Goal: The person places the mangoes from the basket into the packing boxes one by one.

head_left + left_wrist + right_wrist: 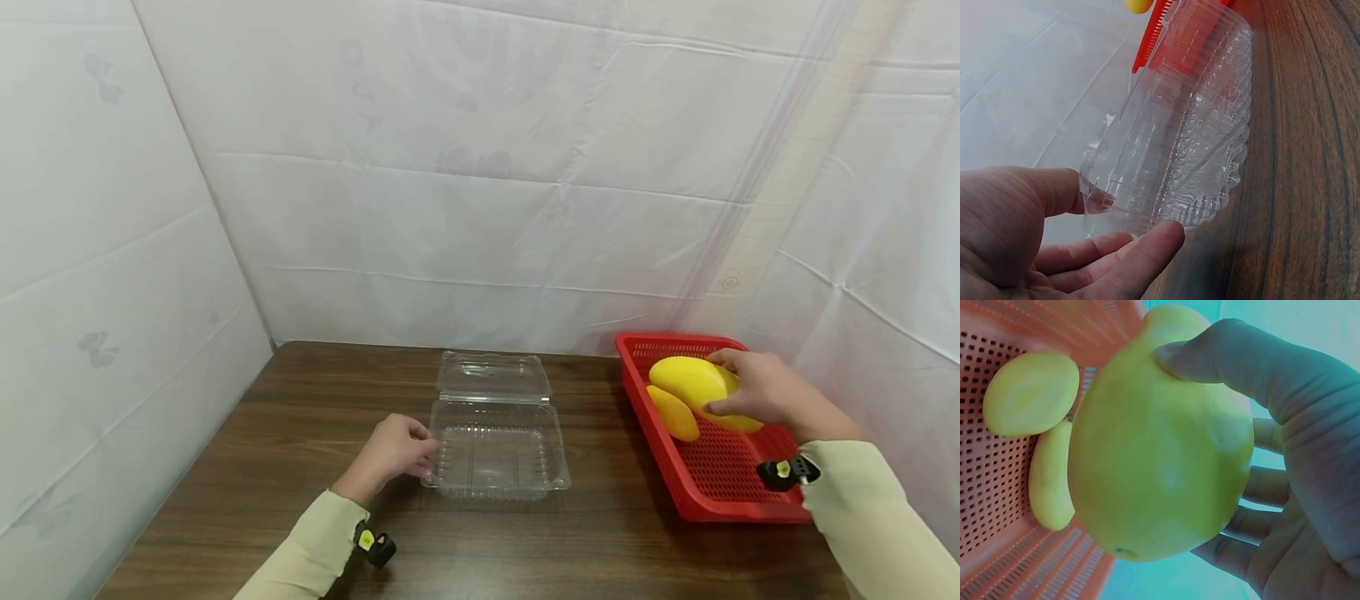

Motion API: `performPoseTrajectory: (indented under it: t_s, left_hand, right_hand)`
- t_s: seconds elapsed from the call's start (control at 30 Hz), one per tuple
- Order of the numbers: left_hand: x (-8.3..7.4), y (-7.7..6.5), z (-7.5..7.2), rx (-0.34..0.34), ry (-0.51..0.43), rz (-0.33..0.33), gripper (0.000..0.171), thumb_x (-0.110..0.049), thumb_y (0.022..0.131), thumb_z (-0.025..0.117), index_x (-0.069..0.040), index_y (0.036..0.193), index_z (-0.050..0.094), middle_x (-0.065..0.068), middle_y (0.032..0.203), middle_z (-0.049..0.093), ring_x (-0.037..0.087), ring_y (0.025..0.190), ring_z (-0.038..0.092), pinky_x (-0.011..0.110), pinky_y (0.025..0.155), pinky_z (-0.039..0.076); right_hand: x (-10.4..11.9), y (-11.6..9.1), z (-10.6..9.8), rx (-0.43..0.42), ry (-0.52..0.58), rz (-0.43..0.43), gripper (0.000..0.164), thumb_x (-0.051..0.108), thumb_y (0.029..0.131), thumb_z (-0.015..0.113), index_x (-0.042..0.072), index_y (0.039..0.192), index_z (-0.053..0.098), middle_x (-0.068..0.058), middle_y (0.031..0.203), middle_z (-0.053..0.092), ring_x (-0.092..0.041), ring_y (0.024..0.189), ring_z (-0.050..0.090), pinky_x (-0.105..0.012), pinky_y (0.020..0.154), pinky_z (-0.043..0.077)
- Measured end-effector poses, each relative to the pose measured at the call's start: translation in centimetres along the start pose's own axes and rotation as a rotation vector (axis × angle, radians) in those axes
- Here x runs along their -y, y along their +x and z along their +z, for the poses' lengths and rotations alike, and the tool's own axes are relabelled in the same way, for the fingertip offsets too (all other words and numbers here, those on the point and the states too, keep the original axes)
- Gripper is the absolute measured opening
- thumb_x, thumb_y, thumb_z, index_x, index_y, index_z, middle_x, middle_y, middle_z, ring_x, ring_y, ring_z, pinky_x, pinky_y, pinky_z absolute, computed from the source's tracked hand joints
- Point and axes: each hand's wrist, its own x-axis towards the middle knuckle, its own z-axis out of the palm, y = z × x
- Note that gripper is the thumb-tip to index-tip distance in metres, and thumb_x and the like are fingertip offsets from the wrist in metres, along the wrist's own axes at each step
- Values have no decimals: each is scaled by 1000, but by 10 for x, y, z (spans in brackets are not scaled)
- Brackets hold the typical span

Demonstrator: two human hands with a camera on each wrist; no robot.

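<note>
In the head view my right hand (pixel 761 390) grips a large yellow mango (pixel 692 380) over the red basket, thumb and fingers on opposite sides of it. The right wrist view shows the held mango (pixel 1160 456) up close, with two more mangoes lying in the basket behind it; one is a smaller mango (pixel 673 414) at the basket's left side. My left hand (pixel 397 450) pinches the left rim of a clear plastic clamshell container (pixel 491 458). Its lid (pixel 493 377) lies folded back, away from me. In the left wrist view, thumb and fingers straddle the container's wall (pixel 1141 162).
The red perforated basket (pixel 671 467) stands on the right of the brown wooden table (pixel 330 392). White sheeting (pixel 465 208) hangs behind the table and along both sides. A dark strap with a small device (pixel 783 472) sits on each wrist.
</note>
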Motion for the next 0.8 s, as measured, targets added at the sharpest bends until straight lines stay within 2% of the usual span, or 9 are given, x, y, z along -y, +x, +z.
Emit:
performPoseTrajectory:
  t_s: [0.57,0.8]
  left_hand:
    - [2,1,-4,-5,-6,2,16,-4,91,70,8,101,70,16,82,73,17,62,72,32,59,64]
    - [3,1,-6,4,10,1,17,-5,91,70,8,102,70,16,82,73,17,63,72,33,61,65]
  right_hand:
    - [46,7,-3,-35,62,-97,62,26,73,90,6,125,65,-5,104,69,-20,85,58,-31,71,51]
    - [59,11,1,-40,73,-130,61,24,72,90,9,126,65,-3,104,69,-18,84,57,-30,69,52]
